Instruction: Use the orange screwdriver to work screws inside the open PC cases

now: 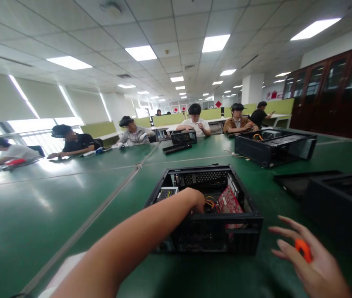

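Observation:
A black computer case (216, 216) lies open side up on the table in front of me. My left hand (195, 200) reaches over its near edge into the interior; its fingers are hidden below the wrist. Inside, a red circuit board (230, 199) leans at the right, beside yellow and red cables (210, 203). A silver power supply (167, 193) sits at the left. My right hand (312, 256) hovers right of the case with fingers spread, an orange object (303, 250) tucked against the palm by the thumb. What kind of thing it is cannot be made out.
The green table (101, 198) has seams across it. Another open case (271, 147) stands at the back right, and a dark case (340, 207) and black panel (302, 182) lie at the right. Across the table, several people work; a smaller case (180, 137) stands before one.

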A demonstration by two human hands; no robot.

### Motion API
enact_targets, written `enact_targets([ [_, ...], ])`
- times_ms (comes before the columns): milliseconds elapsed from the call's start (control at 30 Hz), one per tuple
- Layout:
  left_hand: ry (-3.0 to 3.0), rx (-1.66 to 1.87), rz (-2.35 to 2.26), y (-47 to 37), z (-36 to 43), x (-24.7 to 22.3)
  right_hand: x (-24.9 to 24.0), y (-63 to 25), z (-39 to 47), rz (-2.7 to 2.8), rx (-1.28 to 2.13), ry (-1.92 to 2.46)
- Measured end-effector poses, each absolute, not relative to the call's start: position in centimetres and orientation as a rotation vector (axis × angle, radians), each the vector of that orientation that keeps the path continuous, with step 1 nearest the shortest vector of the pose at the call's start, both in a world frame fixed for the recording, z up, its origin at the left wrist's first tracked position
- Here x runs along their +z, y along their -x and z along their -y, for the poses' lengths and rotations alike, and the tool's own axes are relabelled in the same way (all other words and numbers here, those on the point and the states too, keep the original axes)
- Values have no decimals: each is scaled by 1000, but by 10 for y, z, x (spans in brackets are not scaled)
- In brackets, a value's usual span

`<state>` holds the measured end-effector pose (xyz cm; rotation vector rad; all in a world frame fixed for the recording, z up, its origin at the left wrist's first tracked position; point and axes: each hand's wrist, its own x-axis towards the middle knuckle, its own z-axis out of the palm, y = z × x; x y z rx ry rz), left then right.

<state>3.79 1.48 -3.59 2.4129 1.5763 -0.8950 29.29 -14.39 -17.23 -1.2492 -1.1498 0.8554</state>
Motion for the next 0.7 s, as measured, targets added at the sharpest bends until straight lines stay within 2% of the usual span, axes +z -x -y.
enact_targets([
  [200,-2477,-772,-1533,-11,-30,-20,-160,-253,91,1507,1168,995],
  [400,-2414,-516,-1655,31,-41,-9,-164,-190,66,1549,1181,870],
  [700,-2049,-213,-1885,191,-44,-10,-165,-12,-14,1596,1223,802],
])
